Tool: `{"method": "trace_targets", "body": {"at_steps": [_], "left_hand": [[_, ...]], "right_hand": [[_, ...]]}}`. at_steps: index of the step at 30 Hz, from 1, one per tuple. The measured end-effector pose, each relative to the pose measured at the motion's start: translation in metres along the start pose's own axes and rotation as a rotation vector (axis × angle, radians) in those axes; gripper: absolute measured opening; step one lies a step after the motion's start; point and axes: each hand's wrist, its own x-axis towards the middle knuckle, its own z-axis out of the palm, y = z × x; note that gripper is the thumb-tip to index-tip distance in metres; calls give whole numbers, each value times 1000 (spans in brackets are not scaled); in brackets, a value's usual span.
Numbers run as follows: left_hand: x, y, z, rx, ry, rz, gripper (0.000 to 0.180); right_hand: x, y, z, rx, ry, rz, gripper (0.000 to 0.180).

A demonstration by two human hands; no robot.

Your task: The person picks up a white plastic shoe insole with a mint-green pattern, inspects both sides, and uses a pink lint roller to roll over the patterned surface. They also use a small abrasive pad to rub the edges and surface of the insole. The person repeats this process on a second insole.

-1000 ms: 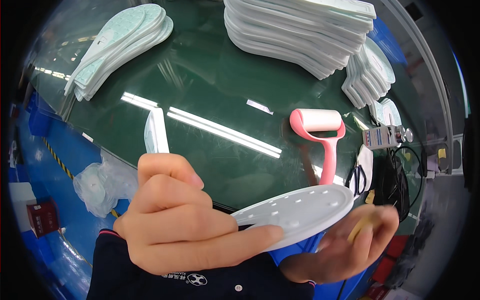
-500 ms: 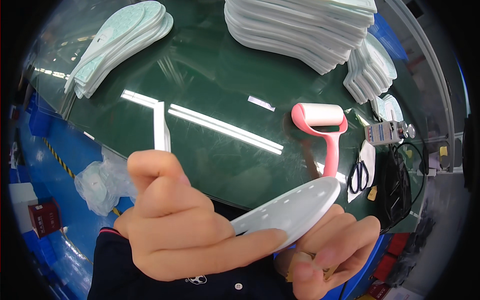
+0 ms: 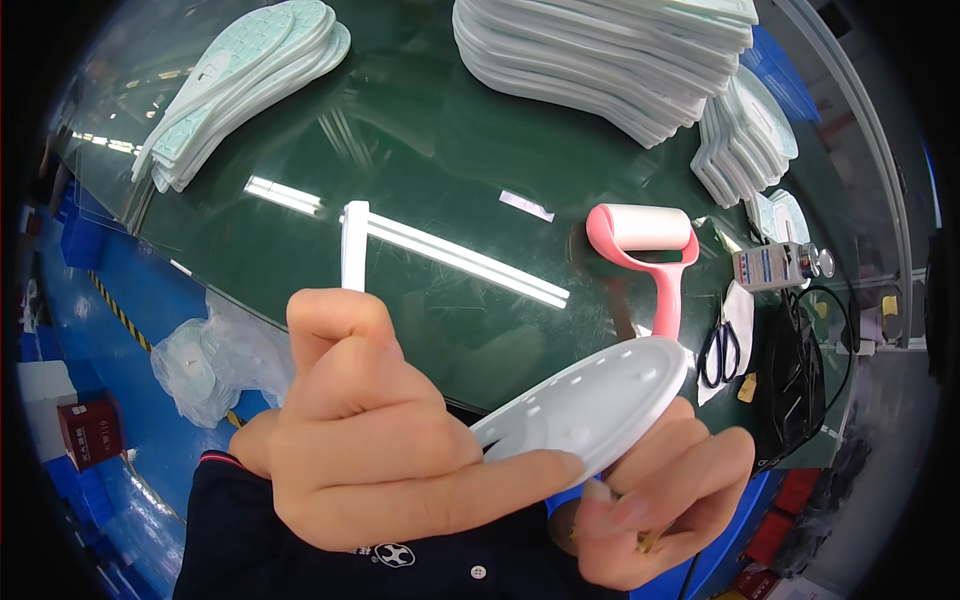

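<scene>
Gripping left hand: curled round insole
Right hand: curled on yellowish bit
Insole: glossy white, rounded right end

Mint and white meeting green

The bench is showing green. The held pad is gleaming greyish white with paler spots. The far-left stack is wearing mint, scale-like patterned tops over white edges. The roller is pairing pink with white. Yellow-and-black stripes are crossing the blue floor. The scrap in the right fingers is showing yellow.
</scene>
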Motion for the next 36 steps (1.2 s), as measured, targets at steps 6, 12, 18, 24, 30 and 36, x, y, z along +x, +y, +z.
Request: {"method": "trace_targets", "body": {"at_steps": [6, 12, 18, 24, 30, 36], "left_hand": [[8, 5, -3, -22, -54, 22, 2], [3, 2, -3, -11, -82, -11, 6], [5, 1, -15, -74, -203, 7, 16], [12, -10, -25, -246, -330, -2, 25], [8, -13, -27, -337, -305, -13, 26], [11, -10, -29, -269, -313, -41, 28]], "right_hand": [[2, -11, -5, -54, -113, -23, 27], [1, -6, -7, -39, -61, -5, 24], [9, -4, -5, 48, 96, -34, 20], [11, -18, -46, 16, 246, 72, 16], [13, 12, -128, -460, 473, 229, 12], [14, 23, -125, -1382, 475, 98, 31]]}}
